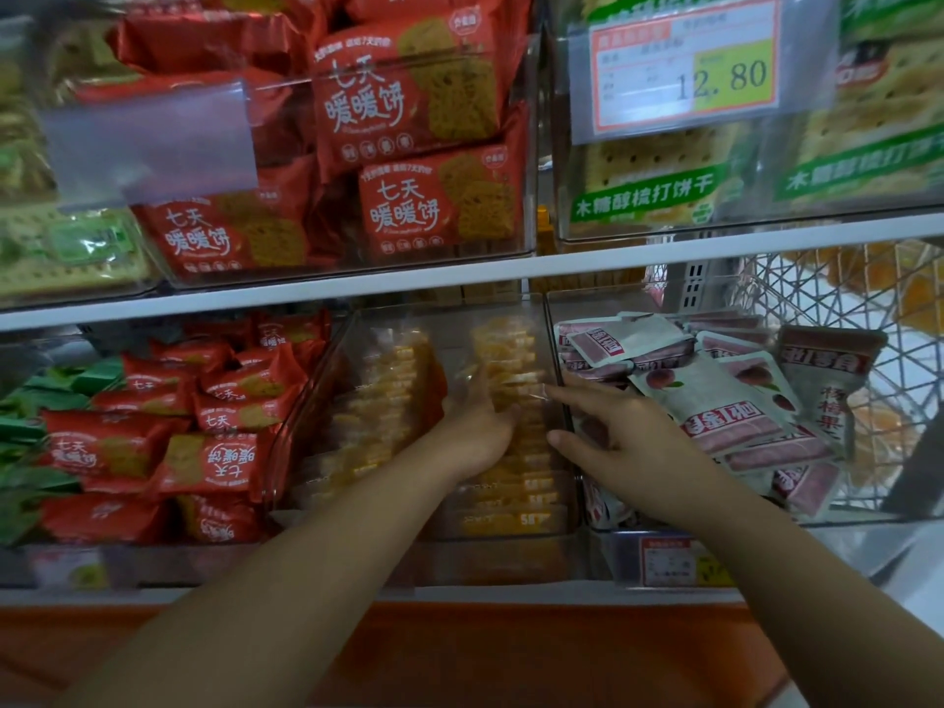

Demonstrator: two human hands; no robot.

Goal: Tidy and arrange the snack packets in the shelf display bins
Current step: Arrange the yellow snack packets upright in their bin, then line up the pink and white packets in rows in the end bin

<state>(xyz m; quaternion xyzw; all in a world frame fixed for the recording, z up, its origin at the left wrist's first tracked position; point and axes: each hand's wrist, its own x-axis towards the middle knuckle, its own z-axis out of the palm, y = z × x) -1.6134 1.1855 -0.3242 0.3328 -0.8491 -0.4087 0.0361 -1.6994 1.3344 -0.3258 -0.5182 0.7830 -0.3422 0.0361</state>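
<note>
Nearest, an orange base panel (511, 651) is crossed by two bare forearms reaching up over the white front edge of the lower shelf (459, 592). A small price label (669, 559) is fixed on that edge at the right.

The left hand (477, 426) is placed inside the middle bin (449, 339), a clear one. Its fingers are stretched out flat against the right row of yellow packets (511, 467), and nothing is gripped. A narrow free channel is left between this row and the row to its left, widening toward the bin's back wall.

The right hand (628, 442) is held over the clear wall dividing the middle bin from the right bin. Index finger and thumb are spread apart, the index tip at the wall's top edge. The other fingers are bent down among the pink-and-white packets (715, 401), which are heaped loosely, some rising above the rim.

To the left, red packets (214, 462) and green packets (30, 431) are piled unevenly.

Farther up, a white shelf board (459, 278) leaves a modest gap above the bins. Above it, clear bins of red biscuit packets (408, 94) and green-banded cracker packets (643, 191) are seen, with a price tag (684, 74) reading 12.80.
</note>
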